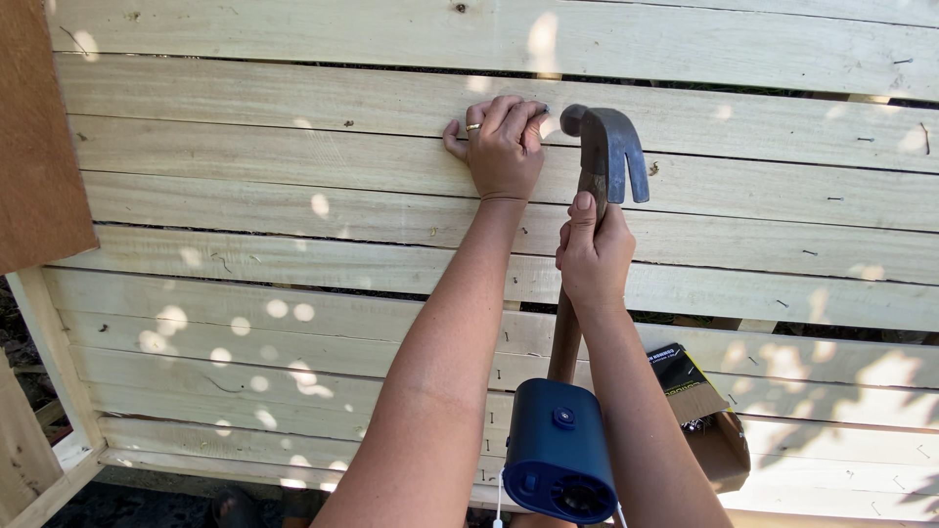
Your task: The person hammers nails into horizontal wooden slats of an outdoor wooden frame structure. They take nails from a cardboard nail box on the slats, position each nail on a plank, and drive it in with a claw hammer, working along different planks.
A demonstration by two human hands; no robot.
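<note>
left hand [504,147]: pressed flat against the pale slat wall [245,196], fingertips pinched together at the upper right, seemingly steadying a small nail [545,110] against the wood; nail itself barely visible, so not certain. A ring on one finger.
right hand [592,256]: clenched around the wooden handle just below the head of the claw hammer [606,147], thumb laid up along the handle; choked-up grip, apparently for short, controlled taps.
claw hammer: upright, dark steel head just right of the left fingertips, striking face turned left toward them, claw pointing right and down; handle running down between the forearms.
slat wall: horizontal light boards with narrow dark gaps, dappled with sun spots; small nails dotted along the boards at right, some bent or standing proud.
brown panel [34,137]: flat reddish-brown board at the left edge, overlapping the slats.
box [704,411]: small cardboard carton at lower right, just beside the right forearm, flap raised; flap black with a yellow band and pale print, body plain brown; contents mostly hidden, small metallic bits glimpsed inside. Kept within easy reach of the working hand.
blue device [559,450]: rounded dark blue casing at the bottom centre, close to the camera, in front of the hammer handle; white cord hanging beneath; purpose unclear.
</note>
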